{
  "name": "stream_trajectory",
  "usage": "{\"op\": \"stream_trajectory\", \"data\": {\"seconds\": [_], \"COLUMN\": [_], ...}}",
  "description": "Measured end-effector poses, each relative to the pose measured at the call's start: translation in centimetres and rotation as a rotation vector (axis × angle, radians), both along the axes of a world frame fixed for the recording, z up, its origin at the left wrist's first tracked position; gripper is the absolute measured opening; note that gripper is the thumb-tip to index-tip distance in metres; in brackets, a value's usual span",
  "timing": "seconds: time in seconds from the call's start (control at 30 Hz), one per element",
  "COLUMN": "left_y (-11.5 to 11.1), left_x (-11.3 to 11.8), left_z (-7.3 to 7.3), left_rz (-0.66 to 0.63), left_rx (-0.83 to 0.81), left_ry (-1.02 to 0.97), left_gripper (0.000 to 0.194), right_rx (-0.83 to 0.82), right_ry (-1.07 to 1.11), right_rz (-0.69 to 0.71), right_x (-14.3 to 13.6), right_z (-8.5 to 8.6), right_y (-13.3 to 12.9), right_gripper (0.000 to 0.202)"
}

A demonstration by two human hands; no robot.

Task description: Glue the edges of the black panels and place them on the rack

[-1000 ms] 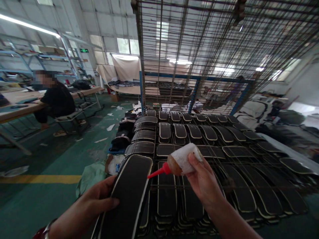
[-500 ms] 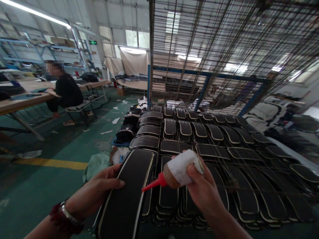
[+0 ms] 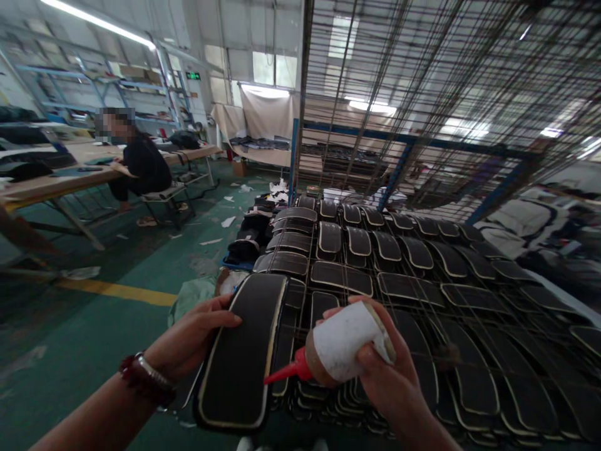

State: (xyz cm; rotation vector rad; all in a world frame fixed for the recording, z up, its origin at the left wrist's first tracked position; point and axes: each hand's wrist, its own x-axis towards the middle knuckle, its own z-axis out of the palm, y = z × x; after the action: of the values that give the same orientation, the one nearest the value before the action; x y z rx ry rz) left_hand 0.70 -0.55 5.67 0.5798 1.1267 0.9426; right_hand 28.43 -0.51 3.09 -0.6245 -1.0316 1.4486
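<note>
My left hand [image 3: 197,332] grips the left edge of a long black panel [image 3: 241,351] with rounded corners, thumb on its face. A pale line runs round the panel's border. In my right hand [image 3: 385,363] is a squeeze bottle [image 3: 345,341] with a white label, brownish contents and a red nozzle [image 3: 286,369]. The nozzle points left, its tip at the panel's right edge near the lower part. Behind and to the right, many similar black panels [image 3: 340,279] lie in rows on a wire rack.
Wire grids [image 3: 422,81] on a blue frame [image 3: 404,172] rise behind the panels. A seated person [image 3: 145,160] is at a long table [image 3: 84,181] on the left. Paper scraps and a yellow line [image 3: 126,293] mark the green floor. A green bag [image 3: 190,300] lies beyond my left hand.
The bottle has moved down along the panel's right edge, its nozzle tip now lower. The panel's bottom end has come into view, and the whole scene has shifted to the right.
</note>
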Motion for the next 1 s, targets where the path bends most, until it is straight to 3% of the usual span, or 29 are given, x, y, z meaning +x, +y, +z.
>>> {"op": "stream_trajectory", "data": {"seconds": [0.4,0.57,0.7,0.83,0.9,1.0], "left_y": [0.0,-0.4,-1.0,-1.9,-2.4,-3.2], "left_x": [-0.9,-0.7,-0.1,1.4,2.4,3.9], "left_z": [0.3,-0.1,-1.5,-3.0,-3.3,-3.2], "left_rz": [0.191,0.34,0.399,0.372,0.296,0.198], "left_rx": [0.037,0.008,0.022,0.087,0.083,0.05], "left_ry": [0.029,0.0,-0.034,-0.036,-0.093,-0.178], "left_gripper": [0.037,0.024,0.027,0.042,0.044,0.048], "right_rx": [0.006,-0.032,-0.229,-0.47,-0.421,-0.211], "right_ry": [0.006,0.066,0.209,0.291,0.284,0.193], "right_rz": [-0.02,-0.079,-0.083,0.003,-0.069,-0.168], "right_x": [-0.3,-0.7,-2.2,-3.2,-3.1,-2.7], "right_z": [-0.2,-1.8,-3.7,-3.5,-2.5,-1.2], "right_y": [-0.9,-1.2,-1.5,-0.2,1.1,3.1], "right_gripper": [0.058,0.055,0.044,0.036,0.034,0.032]}}
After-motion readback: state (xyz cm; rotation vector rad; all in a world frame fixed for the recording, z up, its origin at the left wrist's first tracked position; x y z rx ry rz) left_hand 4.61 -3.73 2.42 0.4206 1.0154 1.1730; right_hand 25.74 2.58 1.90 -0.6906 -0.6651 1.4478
